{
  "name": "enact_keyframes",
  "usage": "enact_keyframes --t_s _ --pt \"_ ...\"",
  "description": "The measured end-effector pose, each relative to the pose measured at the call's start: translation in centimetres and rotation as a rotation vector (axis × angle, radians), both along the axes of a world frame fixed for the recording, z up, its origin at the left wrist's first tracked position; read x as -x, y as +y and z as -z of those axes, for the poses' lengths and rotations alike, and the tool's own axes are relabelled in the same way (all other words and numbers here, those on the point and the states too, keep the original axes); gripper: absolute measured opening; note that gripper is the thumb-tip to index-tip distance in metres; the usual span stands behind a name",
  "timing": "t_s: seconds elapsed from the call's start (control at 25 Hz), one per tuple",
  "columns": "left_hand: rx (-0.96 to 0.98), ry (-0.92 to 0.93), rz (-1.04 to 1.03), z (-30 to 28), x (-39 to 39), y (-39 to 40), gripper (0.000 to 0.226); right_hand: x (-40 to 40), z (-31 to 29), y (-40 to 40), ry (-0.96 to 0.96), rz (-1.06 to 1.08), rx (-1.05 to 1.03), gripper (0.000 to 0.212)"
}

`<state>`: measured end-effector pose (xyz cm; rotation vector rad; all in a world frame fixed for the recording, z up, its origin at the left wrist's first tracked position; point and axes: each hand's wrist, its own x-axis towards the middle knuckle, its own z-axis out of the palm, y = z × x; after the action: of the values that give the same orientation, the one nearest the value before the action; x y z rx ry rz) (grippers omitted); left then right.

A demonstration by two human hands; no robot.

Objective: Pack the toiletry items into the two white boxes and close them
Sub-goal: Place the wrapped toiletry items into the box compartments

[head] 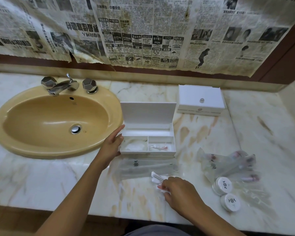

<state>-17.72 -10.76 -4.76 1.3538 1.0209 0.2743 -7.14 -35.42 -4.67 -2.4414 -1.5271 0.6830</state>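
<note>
On the marble worktop (41,176), the open white box (147,133) is steadied by the left hand (111,145) with fingers straight, a cotton-swab packet (157,178) is pinched by the right hand (179,191), and wrapped toiletries (228,163) and a closed box (201,99) are nearby.

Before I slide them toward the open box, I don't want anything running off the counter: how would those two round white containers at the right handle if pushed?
The two round containers lie tilted, partly on edge, so a push may well roll them. They look small, probably light. The marble counter seems glossy, so they would likely slide easily.
</note>
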Motion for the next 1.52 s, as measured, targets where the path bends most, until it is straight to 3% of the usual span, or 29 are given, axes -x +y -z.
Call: enact_keyframes --t_s 0.24,0.36,0.48,0.6,0.88,1.24,1.52 --pt "-0.018 -0.027 0.0 0.2 0.3 -0.4 0.041 -0.5 -0.8 0.6 0.023 0.003 -0.033 0.022" --pt "0.008 -0.045 -0.009 0.2 0.5 -0.3 0.041 -1.3 -3.4 1.8 0.011 0.017 -0.128 0.034" --pt "0.029 -0.062 -0.017 0.0 0.5 -0.4 0.04 -3.2 -5.6 4.2 -0.046 0.063 -0.213 0.018" --pt "0.05 -0.072 -0.019 -0.1 0.6 -0.3 0.04 -5.3 -6.1 7.2 -0.122 0.058 -0.248 0.02" --pt "0.073 -0.078 -0.022 0.0 0.6 -0.2 0.04 -6.6 -2.5 12.2 -0.232 -0.064 -0.012 0.02" --pt "0.081 -0.072 -0.025 0.1 0.6 -0.1 0.04 -6.3 -1.7 12.5 -0.13 0.019 0.095 0.016" --pt "0.069 -0.07 -0.026 0.0 0.5 -0.2 0.04 -5.4 -1.9 11.1 0.062 -0.002 0.022 0.035"
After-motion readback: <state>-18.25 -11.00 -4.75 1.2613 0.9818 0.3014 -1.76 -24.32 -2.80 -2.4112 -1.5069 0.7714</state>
